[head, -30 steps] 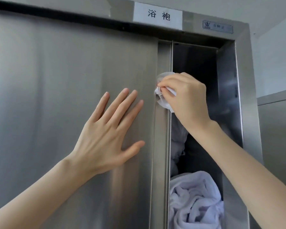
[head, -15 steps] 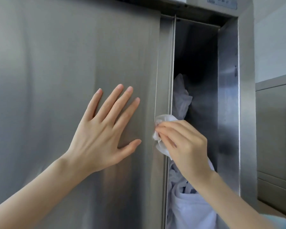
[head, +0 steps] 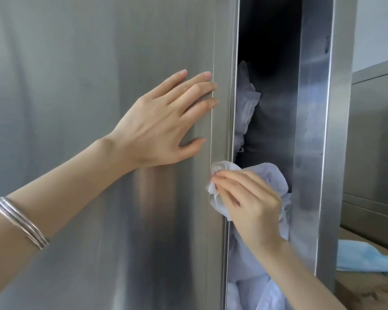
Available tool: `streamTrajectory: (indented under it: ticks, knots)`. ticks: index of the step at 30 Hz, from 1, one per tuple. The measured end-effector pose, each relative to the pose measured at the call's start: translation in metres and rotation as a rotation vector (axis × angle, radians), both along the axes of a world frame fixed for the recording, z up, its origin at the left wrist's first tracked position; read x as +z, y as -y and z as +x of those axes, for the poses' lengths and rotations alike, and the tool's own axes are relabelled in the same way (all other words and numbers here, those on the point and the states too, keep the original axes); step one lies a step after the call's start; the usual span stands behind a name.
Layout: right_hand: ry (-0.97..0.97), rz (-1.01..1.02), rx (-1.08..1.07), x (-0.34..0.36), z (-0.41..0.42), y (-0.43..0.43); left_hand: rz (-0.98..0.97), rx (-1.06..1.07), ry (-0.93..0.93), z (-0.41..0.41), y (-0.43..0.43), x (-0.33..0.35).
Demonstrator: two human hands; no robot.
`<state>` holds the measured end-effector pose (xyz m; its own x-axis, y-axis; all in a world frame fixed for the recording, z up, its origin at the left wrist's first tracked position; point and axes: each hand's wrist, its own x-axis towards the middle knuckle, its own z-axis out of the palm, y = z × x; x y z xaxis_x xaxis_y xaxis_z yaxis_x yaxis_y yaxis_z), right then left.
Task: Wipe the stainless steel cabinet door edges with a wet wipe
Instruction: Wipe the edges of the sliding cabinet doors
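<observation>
The stainless steel cabinet door (head: 87, 153) fills the left of the head view, and its vertical edge strip (head: 222, 108) runs top to bottom at centre. My left hand (head: 164, 121) lies flat on the door with fingers spread, fingertips reaching the edge strip. My right hand (head: 249, 202) presses a crumpled white wet wipe (head: 217, 198) against the edge strip, lower than the left hand. A silver bangle (head: 20, 222) circles my left forearm.
Right of the edge the cabinet stands open, dark inside, with white laundry (head: 246, 108) piled up. The steel frame post (head: 316, 153) borders the opening. Further right stands another steel unit (head: 376, 142), with a blue cloth (head: 363, 256) on a surface below it.
My right hand has slid the wipe down the door edge. My left hand has shifted right until its fingertips reach the edge strip. The view has tilted down, so the top label is out of frame.
</observation>
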<state>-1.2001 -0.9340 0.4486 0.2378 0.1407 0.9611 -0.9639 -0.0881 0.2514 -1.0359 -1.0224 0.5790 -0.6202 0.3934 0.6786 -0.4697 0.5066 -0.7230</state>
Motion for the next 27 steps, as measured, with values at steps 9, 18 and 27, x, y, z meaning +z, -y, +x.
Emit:
streamTrajectory:
  ticks: [9,18,27]
  knots:
    - [0.042,0.014,-0.005,-0.015,0.004,-0.001,-0.019,0.020,-0.002,0.000,0.000,-0.002]
    - [0.067,0.138,0.022,-0.098,0.007,-0.004,0.056,-0.045,0.146,0.009,-0.001,-0.101]
    - [0.167,0.104,0.043,-0.129,0.015,-0.001,0.037,0.037,0.141,0.014,0.003,-0.116]
